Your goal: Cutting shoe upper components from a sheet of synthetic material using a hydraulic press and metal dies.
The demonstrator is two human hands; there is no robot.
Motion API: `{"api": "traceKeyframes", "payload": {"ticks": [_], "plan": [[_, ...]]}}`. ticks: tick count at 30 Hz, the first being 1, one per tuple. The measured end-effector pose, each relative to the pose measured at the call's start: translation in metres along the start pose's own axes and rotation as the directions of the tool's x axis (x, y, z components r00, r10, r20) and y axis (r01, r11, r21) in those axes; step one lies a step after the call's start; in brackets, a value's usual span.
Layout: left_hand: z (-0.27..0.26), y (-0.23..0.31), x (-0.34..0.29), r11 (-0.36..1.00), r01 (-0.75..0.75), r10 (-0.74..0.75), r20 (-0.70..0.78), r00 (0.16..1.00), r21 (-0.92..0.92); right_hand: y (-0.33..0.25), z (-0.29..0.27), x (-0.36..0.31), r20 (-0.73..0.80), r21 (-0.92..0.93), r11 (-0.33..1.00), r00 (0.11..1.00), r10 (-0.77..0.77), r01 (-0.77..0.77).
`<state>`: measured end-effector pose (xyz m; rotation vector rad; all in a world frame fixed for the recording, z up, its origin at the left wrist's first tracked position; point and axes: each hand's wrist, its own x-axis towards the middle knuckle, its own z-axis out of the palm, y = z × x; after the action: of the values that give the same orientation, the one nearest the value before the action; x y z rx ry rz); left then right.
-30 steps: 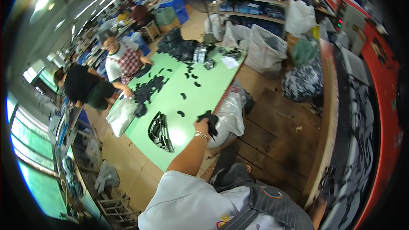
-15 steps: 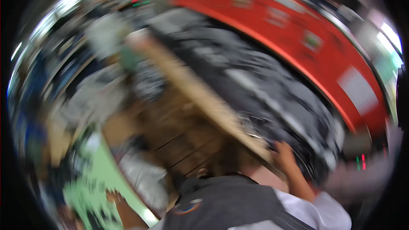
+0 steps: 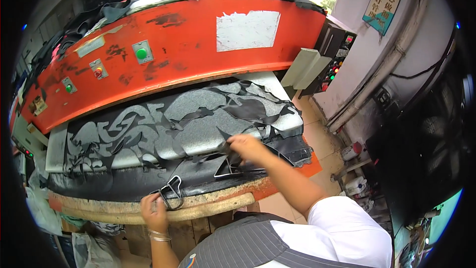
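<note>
My left hand (image 3: 154, 209) is closed at the front edge of the bed, its fingers on a thin metal cutting die (image 3: 172, 193) with an open, bent outline. Farther right, my right hand (image 3: 248, 148) reaches over the bed, fingers pinched on a dark, pointed scrap of black sheet material (image 3: 224, 134). Just below that hand lies another metal-edged die (image 3: 225, 168), partly over the black sheet (image 3: 134, 181). Cut black sheet with shaped holes (image 3: 186, 114) spreads over the pale grey board behind, grey showing through the gaps.
A wide red machine beam (image 3: 183, 34) spans behind the bed, with green (image 3: 142, 53) and red (image 3: 98, 72) buttons. A worn padded edge (image 3: 208, 208) runs along the front. At right stand a control box (image 3: 334, 64) with lit buttons and wall pipes (image 3: 382, 69). Plastic bags (image 3: 91, 250) lie at lower left.
My view has swung right to face the red machine. My left hand has come from a green surface to the cutting die; my right hand has moved in over the cut black sheet.
</note>
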<state>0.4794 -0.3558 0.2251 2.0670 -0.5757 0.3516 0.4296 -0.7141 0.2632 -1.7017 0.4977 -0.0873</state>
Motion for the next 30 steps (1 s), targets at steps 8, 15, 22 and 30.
{"api": "traceKeyframes", "payload": {"ticks": [8, 15, 22, 30], "plan": [[0.206, 0.091, 0.126, 0.889, -0.433, 0.447, 0.488, 0.75, -0.148, -0.017, -0.093, 0.137, -0.213, -0.332, 0.943, 0.976, -0.042, -0.032], [0.293, 0.085, 0.148, 0.865, -0.501, 0.411, 0.606, 0.681, -0.024, 0.046, -0.103, 0.183, -0.189, -0.663, 0.698, 0.841, -0.507, 0.272], [0.286, 0.076, 0.157, 0.874, -0.484, 0.405, 0.615, 0.677, -0.043, 0.046, -0.125, 0.148, 0.194, -0.68, 0.572, 0.865, -0.464, 0.459], [0.294, 0.069, 0.163, 0.859, -0.505, 0.46, 0.567, 0.684, -0.087, 0.05, -0.118, 0.155, 0.094, -0.715, 0.571, 0.865, -0.493, 0.403]]}}
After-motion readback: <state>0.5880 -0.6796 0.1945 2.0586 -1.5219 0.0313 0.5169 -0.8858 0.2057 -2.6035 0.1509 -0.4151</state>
